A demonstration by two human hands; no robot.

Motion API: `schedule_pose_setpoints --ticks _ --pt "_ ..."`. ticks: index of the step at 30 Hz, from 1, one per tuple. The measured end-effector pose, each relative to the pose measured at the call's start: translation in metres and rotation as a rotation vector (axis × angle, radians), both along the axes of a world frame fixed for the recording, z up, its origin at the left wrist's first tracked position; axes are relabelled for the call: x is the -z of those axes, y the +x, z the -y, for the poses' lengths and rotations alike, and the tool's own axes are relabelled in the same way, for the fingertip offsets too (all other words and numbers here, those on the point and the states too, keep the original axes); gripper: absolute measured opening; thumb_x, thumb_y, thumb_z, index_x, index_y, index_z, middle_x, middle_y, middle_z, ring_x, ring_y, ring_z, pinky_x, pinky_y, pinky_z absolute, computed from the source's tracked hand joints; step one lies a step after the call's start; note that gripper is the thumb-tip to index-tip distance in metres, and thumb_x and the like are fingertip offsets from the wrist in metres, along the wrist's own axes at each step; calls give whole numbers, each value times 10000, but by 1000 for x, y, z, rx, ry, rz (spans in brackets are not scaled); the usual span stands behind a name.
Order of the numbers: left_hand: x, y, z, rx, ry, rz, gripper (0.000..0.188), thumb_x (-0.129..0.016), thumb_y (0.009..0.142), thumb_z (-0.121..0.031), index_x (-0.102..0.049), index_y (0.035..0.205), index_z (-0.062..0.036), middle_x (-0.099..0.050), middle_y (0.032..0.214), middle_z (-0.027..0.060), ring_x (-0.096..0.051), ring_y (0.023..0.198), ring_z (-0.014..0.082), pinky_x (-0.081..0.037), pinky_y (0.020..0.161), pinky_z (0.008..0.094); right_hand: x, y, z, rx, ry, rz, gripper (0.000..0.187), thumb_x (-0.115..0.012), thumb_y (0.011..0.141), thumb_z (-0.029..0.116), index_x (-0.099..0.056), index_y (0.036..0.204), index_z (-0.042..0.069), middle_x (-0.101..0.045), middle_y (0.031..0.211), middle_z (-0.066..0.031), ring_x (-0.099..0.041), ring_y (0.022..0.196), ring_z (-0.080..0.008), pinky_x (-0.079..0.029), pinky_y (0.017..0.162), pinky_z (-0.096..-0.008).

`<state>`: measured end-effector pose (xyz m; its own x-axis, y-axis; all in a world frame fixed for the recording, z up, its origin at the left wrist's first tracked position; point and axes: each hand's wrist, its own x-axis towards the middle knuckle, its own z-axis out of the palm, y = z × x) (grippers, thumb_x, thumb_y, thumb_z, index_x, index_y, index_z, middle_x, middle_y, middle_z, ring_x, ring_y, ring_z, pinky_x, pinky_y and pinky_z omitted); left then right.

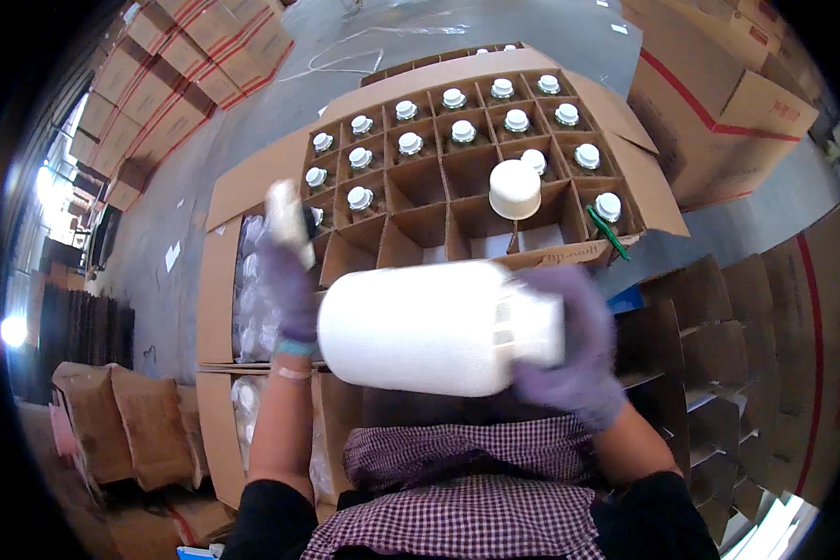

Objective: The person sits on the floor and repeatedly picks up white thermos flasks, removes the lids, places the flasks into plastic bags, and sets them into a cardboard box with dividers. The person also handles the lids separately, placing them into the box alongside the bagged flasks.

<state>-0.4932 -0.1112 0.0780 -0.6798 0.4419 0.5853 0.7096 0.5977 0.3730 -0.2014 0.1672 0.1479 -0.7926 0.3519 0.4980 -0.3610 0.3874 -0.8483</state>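
Across my front, tilted on its side, lies a large white bottle (411,329) held up above the carton. My right hand (583,350), in a purple-grey glove, is closed around its neck end, which points right. My left hand (291,289), gloved alike and smeared by motion, is raised at the carton's left side. A pale, elongated thing (287,219) shows at its fingers; its kind is too blurred to tell. Beyond, a divided carton (415,233) holds several bottles with white caps (453,98); some nearer compartments hold none. A white cup-shaped piece (515,189) rests over the dividers.
A green tool or strip (609,231) lies on the carton's right edge. Clear wrapped items fill a carton (252,299) at left. Stacked cartons (173,84) stand far left, another large carton (719,112) far right. Cardboard dividers (728,345) lean at my right.
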Motion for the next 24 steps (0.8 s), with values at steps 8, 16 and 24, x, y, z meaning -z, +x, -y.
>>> schedule_pose_setpoints --ticks 8,16,24 --pt "32 -17 -146 364 -456 -157 526 -804 747 -376 -635 1181 -131 -536 1372 121 -442 1336 355 -322 1113 549 6 71 -99 735 -282 -100 590 -645 835 316 -513 1328 20 -551 1289 -128 -551 1202 -265 -439 1043 -419" --pt "27 -82 -126 123 -18 -127 509 -747 809 -351 -609 1225 -94 -596 1267 204 -576 1178 410 -469 986 494 24 93 -124 778 83 -65 408 -531 955 190 -525 1332 35 -536 1326 -190 -558 1208 -310 -436 1045 -424" --pt "69 -155 -91 26 -531 349 624 -752 761 -485 -607 1223 -90 -690 1119 228 -654 1063 407 -513 922 473 20 75 -113 900 133 141 298 -540 923 137 -627 1168 -9 -564 1299 -191 -543 1234 -339 -461 1022 -425"
